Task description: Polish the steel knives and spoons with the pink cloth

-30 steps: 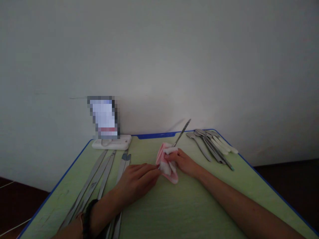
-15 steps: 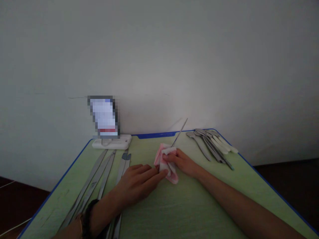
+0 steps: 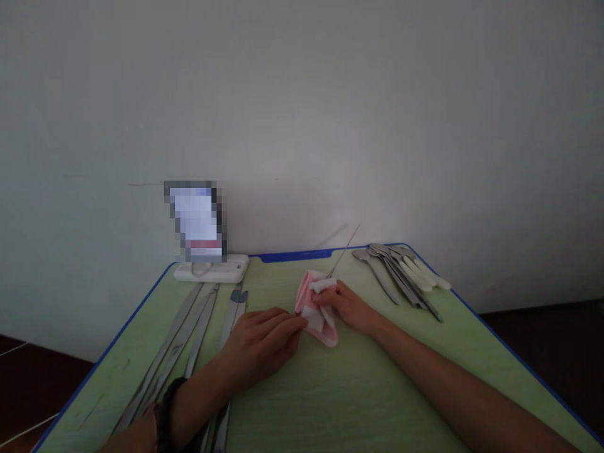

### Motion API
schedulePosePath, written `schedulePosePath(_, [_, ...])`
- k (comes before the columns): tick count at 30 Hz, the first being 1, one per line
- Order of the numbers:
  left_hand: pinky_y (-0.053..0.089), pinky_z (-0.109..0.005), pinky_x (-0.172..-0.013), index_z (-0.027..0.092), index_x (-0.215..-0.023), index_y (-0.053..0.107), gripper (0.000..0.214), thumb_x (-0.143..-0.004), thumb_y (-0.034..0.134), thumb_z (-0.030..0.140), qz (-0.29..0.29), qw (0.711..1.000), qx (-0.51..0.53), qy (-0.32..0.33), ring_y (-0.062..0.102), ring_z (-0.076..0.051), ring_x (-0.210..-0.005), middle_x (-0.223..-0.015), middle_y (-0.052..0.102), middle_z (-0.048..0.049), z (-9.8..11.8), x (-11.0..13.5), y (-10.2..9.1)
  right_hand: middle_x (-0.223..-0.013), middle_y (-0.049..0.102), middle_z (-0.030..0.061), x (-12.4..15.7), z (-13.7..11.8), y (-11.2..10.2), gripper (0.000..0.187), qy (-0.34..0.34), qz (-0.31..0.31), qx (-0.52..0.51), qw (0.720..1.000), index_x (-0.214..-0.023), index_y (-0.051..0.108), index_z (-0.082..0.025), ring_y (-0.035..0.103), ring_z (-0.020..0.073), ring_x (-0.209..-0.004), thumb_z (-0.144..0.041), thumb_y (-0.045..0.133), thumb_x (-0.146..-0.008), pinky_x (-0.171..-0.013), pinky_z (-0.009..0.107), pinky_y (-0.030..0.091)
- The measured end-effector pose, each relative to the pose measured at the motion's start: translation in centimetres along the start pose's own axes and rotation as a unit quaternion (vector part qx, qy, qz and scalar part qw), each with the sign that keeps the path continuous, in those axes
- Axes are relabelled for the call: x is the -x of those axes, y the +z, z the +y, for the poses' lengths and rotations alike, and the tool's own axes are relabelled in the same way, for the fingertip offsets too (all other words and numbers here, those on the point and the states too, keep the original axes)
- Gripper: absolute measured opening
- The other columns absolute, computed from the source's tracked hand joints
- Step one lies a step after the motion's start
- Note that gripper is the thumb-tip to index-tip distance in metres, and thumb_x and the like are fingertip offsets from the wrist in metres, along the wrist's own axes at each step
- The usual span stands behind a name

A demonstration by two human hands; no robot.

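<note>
Head view: pinches metal utensil point(image 3: 344, 250) near its lower end with left hand point(image 3: 264, 333), clasps cloth point(image 3: 314, 319) around it with right hand point(image 3: 352, 307), above table point(image 3: 358, 390); seems light, stiff, slick, best gripped through cloth.

From the camera on my head, I look forward and slightly down over the blue-edged green table point(image 3: 349, 390), close above its near end, facing the pale wall point(image 3: 302, 113) that rises just behind the table's far edge.

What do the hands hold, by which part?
The right hand grips a metal utensil partway along through a pink cloth; the left hand apparently pinches the utensil's near end.
</note>
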State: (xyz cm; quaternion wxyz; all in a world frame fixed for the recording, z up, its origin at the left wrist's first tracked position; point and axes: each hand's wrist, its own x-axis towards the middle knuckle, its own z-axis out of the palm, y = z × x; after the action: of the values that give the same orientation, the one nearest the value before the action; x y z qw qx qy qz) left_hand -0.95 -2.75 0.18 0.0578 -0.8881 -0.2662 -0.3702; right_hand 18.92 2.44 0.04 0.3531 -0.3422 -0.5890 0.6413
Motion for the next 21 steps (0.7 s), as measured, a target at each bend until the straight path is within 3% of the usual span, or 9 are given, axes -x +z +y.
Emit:
schedulePosePath(6, [0.055, -0.022, -0.061, 0.017, -0.095, 0.057, 0.014, -0.083, 0.055, 0.01, 0.011, 1.0, -0.006, 0.003, 0.069, -0.014, -0.07, -0.082, 0.073, -0.0048, -0.01, -0.09, 0.02, -0.052, 0.044, -0.0049, -0.05, 0.17, -0.09, 0.017, -0.007, -0.003, 0.004, 1.0, -0.056, 0.053, -0.017, 0.035, 0.0089, -0.05, -0.029, 0.057, -0.067, -0.049, 0.022, 0.029])
schedulePosePath(14, [0.053, -0.022, -0.066, 0.019, -0.088, 0.06, 0.012, -0.085, 0.052, 0.01, -0.032, 0.999, 0.001, 0.004, 0.068, -0.013, -0.073, -0.079, 0.071, -0.0025, -0.13, 0.17, -0.13, -0.054, 0.046, -0.0043, -0.05, 0.38, -0.21, 0.018, 0.003, -0.008, 0.022, 1.0, -0.059, 0.054, -0.016, 0.038, 0.0095, -0.052, -0.031, 0.059, -0.069, -0.051, 0.023, 0.03])
schedulePosePath(21, [0.051, -0.022, -0.061, 0.02, -0.11, 0.057, 0.027, -0.085, 0.052, 0.009, -0.038, 0.999, -0.022, 0.024, 0.068, -0.014, -0.074, -0.087, 0.072, -0.0034, -0.2, 0.4, -0.14, -0.054, 0.045, -0.0045, 0.05, 0.09, -0.03, 0.019, 0.008, -0.005, 0.022, 1.0, -0.059, 0.053, -0.016, 0.037, 0.0091, -0.052, -0.031, 0.059, -0.069, -0.051, 0.022, 0.03])
